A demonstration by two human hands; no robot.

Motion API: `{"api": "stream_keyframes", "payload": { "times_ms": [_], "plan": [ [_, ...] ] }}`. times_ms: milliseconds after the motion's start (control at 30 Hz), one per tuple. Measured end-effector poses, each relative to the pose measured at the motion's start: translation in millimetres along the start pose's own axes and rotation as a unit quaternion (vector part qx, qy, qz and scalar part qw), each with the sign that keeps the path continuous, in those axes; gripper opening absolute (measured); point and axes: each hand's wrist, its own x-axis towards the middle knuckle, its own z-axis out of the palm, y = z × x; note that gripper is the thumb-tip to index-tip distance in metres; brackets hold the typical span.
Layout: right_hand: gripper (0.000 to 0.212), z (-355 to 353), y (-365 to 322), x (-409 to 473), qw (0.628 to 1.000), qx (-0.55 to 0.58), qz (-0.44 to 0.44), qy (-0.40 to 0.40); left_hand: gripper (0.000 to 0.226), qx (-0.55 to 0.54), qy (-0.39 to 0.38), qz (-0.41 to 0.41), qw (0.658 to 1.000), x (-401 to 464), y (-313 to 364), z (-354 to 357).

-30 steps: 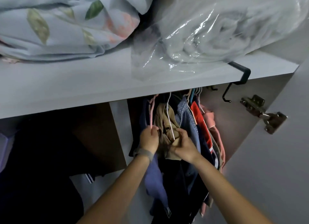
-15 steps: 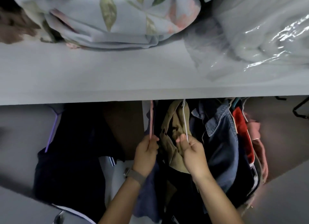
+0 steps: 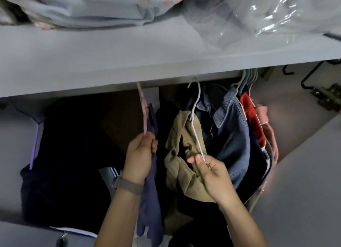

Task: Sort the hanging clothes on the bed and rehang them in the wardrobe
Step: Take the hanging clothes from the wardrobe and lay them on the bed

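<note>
- The left hand (image 3: 140,157) is clenched around the lower end of a pink hanger (image 3: 142,106), which rises to the underside of the grey wardrobe shelf (image 3: 110,62); a blue-purple garment (image 3: 149,206) hangs from it and trails down past the wrist, which wears a grey watch band (image 3: 129,186).
- The right hand (image 3: 212,174) pinches the arm of a white wire hanger (image 3: 195,117) between thumb and fingers; its hook sits just under the shelf edge, and whether it is on a rail cannot be told.
- A tan garment (image 3: 184,154) with a dark button hangs bunched on that white hanger, between the two hands.
- To the right hang a denim shirt (image 3: 230,128), a red garment (image 3: 249,114) and a pink one (image 3: 263,114), packed together.
- A dark garment on a purple hanger (image 3: 35,145) hangs in the left compartment.
- On the shelf lie folded floral bedding (image 3: 92,7) and a clear plastic-wrapped bundle (image 3: 267,16).
</note>
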Motion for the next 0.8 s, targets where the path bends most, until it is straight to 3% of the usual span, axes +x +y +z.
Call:
{"api": "stream_keyframes", "payload": {
  "times_ms": [133,267,500,633,800],
  "plan": [
    [0.028,-5.1,-6.0,-12.0,1.0,-0.015,-0.006,-0.02,0.033,-0.028,0.001,0.033,0.999,4.2,24.6,-7.2],
    [0.029,-1.7,-10.4,-20.1,0.999,-0.013,-0.009,-0.028,0.03,0.05,-0.059,0.039,0.996,-4.7,5.4,-6.0],
    [0.026,6.7,4.5,-39.2,1.0,0.008,0.004,0.014,0.035,0.066,-0.137,-0.058,0.987,-78.6,-63.8,12.4],
    [0.025,-4.4,19.5,-62.9,1.0,0.004,-0.009,0.014,0.015,0.15,-0.21,-0.047,0.965,-106.4,-72.6,19.3],
    [0.029,-43.3,28.8,-103.6,1.0,-0.009,0.016,0.015,0.021,0.277,-0.312,0.05,0.907,-136.8,-83.7,33.8]
  ]
}}
